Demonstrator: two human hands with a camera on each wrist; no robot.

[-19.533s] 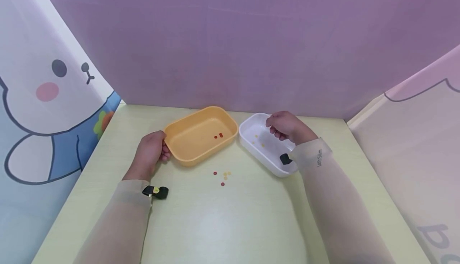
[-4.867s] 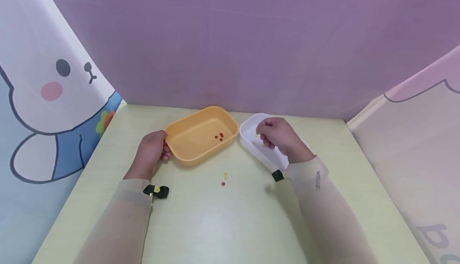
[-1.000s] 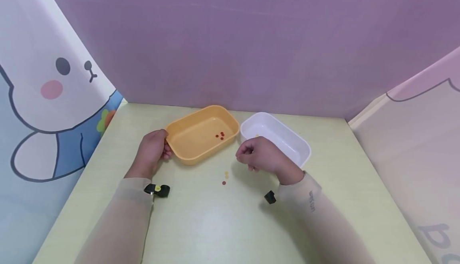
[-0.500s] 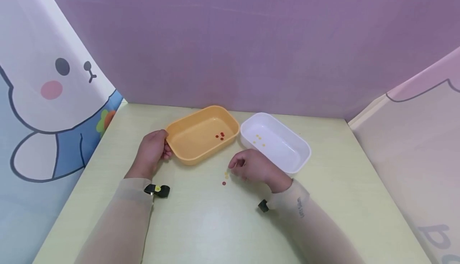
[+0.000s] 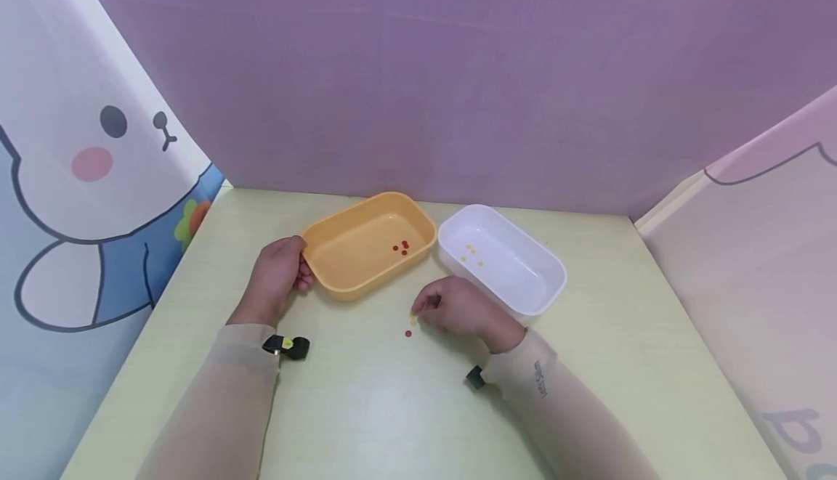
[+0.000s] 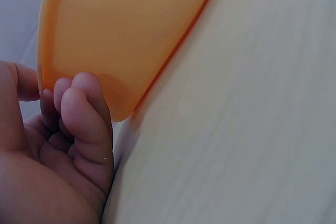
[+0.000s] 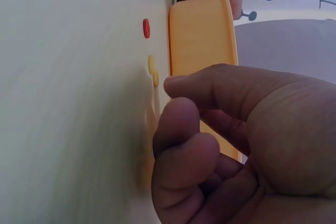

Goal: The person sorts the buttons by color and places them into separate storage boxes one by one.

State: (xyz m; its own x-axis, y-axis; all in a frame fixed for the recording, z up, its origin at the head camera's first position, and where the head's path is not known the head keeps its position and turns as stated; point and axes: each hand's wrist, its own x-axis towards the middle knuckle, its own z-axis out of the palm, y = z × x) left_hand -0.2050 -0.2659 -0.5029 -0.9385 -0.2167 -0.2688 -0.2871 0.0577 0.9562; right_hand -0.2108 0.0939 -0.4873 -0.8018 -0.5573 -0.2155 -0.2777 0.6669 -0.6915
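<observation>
My left hand (image 5: pixel 277 273) grips the left end of an orange tray (image 5: pixel 346 247), its rim between thumb and fingers in the left wrist view. Several small red discs (image 5: pixel 404 252) lie in that tray. My right hand (image 5: pixel 458 309) is low over the table beside two small yellow discs (image 7: pixel 151 64), thumb and index fingertips slightly apart, other fingers loosely bent. Nothing shows between them. A red disc (image 5: pixel 408 334) lies just nearer to me. In the head view the fingertips partly cover the yellow discs.
A white tray (image 5: pixel 523 269) with several yellow discs (image 5: pixel 471 249) stands right of the orange one, behind my right hand. A purple wall panel (image 5: pixel 418 102) rises along the table's (image 5: pixel 366 407) back edge. Printed panels flank both sides.
My right hand has moved from over the white tray to the discs on the table. Fewer discs lie on the table; both trays hold one more. The left hand stays put.
</observation>
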